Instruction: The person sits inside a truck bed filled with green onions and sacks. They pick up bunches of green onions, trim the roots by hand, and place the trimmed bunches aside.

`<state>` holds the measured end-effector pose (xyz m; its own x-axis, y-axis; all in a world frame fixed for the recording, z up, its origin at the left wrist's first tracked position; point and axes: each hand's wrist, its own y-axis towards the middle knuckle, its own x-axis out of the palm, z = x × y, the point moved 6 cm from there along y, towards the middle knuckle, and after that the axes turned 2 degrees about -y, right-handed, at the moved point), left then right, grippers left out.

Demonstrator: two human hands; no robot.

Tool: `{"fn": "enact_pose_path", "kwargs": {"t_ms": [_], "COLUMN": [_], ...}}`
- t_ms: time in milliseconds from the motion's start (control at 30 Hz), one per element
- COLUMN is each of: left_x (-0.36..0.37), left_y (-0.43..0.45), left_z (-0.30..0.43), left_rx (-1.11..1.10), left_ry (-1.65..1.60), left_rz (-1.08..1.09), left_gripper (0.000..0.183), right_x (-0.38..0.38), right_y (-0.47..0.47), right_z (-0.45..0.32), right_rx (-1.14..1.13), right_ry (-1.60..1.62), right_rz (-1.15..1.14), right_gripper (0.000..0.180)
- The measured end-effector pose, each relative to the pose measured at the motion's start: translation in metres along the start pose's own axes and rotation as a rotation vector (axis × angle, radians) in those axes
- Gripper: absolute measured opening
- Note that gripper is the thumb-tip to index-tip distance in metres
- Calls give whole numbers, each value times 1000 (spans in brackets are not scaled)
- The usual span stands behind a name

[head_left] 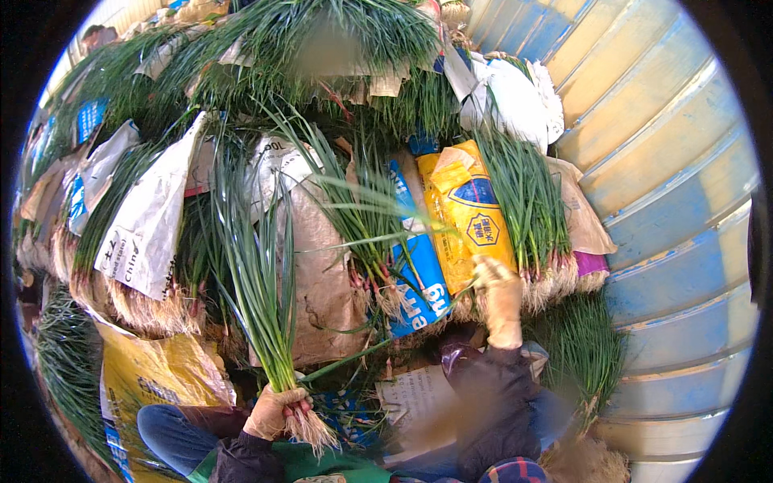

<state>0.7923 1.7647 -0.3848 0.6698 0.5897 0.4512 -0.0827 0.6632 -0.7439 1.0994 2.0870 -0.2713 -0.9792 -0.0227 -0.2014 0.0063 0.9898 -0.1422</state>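
My left hand [273, 412], in a pale glove, grips a bunch of green onions [266, 338] just above its reddish bases and stringy roots; the long leaves point up and away. My right hand [500, 290], also gloved, is raised at the lower end of a yellow printed sack [465, 217]. Blurred green leaves show near its fingers, but whether it holds them is unclear. Between the hands, a small loose pile of green onions [374, 259] lies across a brown sack piece [326, 290] and a blue sack piece [423, 290].
More green onions [534, 229] lie right of the yellow sack. A white sack piece [148, 211] covers bunches at left. Large heaps of green onions [326, 42] rise behind. A ribbed metal wall [670, 241] curves along the right. A person [99, 36] is far back left.
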Motion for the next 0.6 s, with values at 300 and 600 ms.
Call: {"fn": "enact_pose_path", "kwargs": {"t_ms": [300,600], "left_x": [5,6], "left_y": [22,-3], "left_z": [-23,-3], "left_rx": [-27,165], "left_ry": [-227,-296], "left_rz": [3,28], "left_gripper": [40,30], "right_x": [34,188], "right_y": [42,-12], "right_z": [121,137], "right_rx": [-277,209], "right_ry": [-739,63], "right_rz": [-43,-561], "right_gripper": [30,36]}}
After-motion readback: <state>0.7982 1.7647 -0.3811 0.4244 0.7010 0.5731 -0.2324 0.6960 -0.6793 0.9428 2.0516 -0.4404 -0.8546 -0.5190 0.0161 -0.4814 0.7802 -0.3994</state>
